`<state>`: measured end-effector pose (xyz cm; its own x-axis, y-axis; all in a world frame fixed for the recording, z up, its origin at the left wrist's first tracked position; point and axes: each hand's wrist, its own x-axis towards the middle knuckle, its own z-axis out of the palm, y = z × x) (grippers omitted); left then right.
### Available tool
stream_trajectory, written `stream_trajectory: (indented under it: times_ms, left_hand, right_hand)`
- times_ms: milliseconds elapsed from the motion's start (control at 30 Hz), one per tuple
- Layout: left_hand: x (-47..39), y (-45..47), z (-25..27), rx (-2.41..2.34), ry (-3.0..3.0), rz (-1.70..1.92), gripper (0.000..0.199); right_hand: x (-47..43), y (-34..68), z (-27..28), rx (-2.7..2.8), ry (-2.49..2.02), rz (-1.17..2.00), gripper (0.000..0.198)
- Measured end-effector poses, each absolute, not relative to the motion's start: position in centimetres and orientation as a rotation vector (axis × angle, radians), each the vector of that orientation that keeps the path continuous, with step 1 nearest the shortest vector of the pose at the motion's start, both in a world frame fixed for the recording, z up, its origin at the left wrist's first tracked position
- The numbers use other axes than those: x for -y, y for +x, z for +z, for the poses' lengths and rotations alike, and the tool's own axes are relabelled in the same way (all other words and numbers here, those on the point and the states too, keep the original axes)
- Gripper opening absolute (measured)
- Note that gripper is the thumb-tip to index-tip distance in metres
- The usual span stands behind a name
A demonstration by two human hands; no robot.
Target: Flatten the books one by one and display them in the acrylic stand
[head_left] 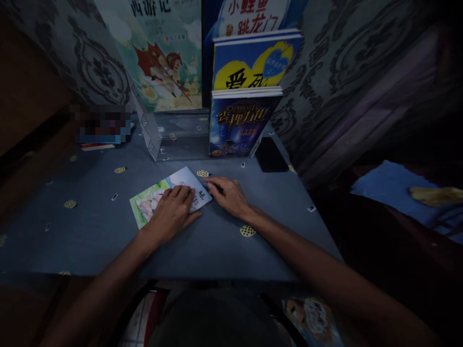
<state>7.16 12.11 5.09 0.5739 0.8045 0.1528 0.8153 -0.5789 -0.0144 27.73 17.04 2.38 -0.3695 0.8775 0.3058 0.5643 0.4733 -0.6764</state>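
Observation:
A thin picture book [146,205] with a pale green and white cover lies slanted on the cloth-covered table [97,226]. Over its middle rests my left hand [171,212], palm down, fingers extended across the cover and thumb spread to the side. My right hand [231,196] is at the book's right corner, fingers loosely bent and thumb slightly apart from the index finger. Nothing shows in its grasp; whether a fingertip touches the corner I cannot tell.
Behind the hands, a clear acrylic stand [183,150] holds several upright books, including a dark blue one [237,127] in front. A black phone [272,155] lies right of it. A small book stack [103,142] sits at left. Another book [313,320] appears below the table edge.

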Motion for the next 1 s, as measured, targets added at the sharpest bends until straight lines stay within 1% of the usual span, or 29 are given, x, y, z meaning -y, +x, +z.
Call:
stream_trajectory:
  times_ms: [167, 367, 533, 733, 1000]
  left_hand:
    - [-11.1, 8.0, 4.6, 1.464, -2.635, -0.229, 0.035]
    - [-10.7, 8.4, 4.2, 1.386, -2.539, -0.188, 0.027]
    - [-10.5, 8.5, 4.2, 1.372, -2.529, -0.186, 0.027]
    - [-10.5, 8.7, 4.6, 1.36, -2.489, -0.101, 0.028]
    - [-10.4, 8.7, 5.0, 1.378, -2.5, -0.006, 0.024]
  right_hand:
    - [-17.1, 27.7, 2.4, 2.064, -1.191, 0.639, 0.03]
    - [-17.0, 27.7, 2.6, 2.045, -1.178, 0.642, 0.03]
    - [-17.1, 27.7, 2.4, 2.043, -1.18, 0.621, 0.028]
    - [-17.4, 27.8, 2.0, 2.021, -1.158, 0.612, 0.027]
    - [-17.2, 27.8, 2.0, 1.975, -1.143, 0.638, 0.027]
